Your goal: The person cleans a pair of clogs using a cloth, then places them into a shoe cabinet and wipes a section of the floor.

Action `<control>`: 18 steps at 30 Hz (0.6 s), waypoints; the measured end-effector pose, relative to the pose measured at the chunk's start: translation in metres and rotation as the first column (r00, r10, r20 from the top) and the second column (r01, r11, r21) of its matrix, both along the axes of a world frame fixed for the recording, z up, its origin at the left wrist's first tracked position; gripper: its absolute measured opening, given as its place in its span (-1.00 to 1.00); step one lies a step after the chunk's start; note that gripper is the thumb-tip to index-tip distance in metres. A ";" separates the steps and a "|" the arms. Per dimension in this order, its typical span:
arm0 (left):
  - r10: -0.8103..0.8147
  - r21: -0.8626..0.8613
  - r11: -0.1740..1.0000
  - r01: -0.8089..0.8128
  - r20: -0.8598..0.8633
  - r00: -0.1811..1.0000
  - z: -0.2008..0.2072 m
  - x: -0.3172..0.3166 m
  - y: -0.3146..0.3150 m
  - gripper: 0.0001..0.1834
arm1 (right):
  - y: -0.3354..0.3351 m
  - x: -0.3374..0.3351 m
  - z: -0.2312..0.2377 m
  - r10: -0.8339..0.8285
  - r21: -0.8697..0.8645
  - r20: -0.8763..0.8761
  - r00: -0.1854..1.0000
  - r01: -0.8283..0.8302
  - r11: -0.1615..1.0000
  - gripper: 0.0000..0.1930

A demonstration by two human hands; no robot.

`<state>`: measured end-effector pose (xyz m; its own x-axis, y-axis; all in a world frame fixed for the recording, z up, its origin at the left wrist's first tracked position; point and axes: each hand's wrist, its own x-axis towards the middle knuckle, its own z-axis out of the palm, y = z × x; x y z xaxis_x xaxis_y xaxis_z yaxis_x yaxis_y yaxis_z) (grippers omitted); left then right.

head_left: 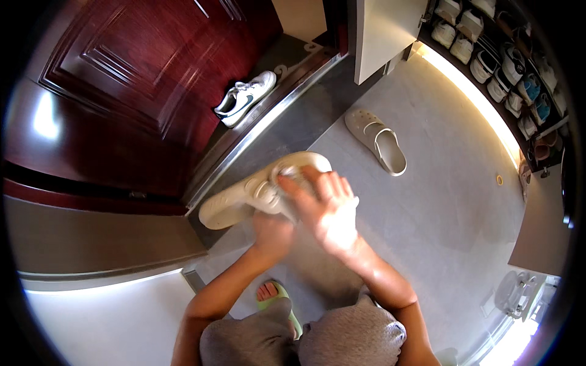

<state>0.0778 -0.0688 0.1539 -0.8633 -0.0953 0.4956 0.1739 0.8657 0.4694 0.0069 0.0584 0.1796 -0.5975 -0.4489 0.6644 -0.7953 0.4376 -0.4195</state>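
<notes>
Under my fingers a beige clog (256, 195) hangs above the floor (439, 201), my left hand (271, 235) clenched beneath to steady it while my right hand (326, 213) presses a cloth (292, 175) across its top, probably wiping.

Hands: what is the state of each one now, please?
Left hand: holds the beige foam clog from below.
Right hand: fingers press on it.

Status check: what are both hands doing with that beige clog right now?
Left hand grips beige clog from beneath. Right hand presses white cloth on its top. Second clog on floor beyond, nothing in the way.
</notes>
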 end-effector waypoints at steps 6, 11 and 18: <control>-0.109 -0.257 0.962 0.096 -0.040 0.993 -0.008 -0.002 -0.012 -0.69 | 0.040 -0.038 -0.073 0.004 -0.349 0.687 0.726 0.326 0.879 -0.59; -0.286 -0.181 0.938 0.297 0.082 0.955 0.031 -0.016 -0.033 -0.62 | 0.050 -0.025 -0.078 0.215 -0.362 0.753 0.621 0.120 0.924 -0.24; -0.038 0.205 0.978 0.029 0.041 0.998 0.022 -0.006 -0.032 -0.63 | 0.036 -0.016 -0.060 0.039 -0.282 0.548 0.835 0.141 0.949 -0.30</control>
<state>0.0722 -0.1008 0.1762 -0.8884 -0.1614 0.4297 0.1759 0.7451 0.6433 -0.0096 0.0942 0.1192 -0.9154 -0.2416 0.3221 -0.3798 0.2529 -0.8898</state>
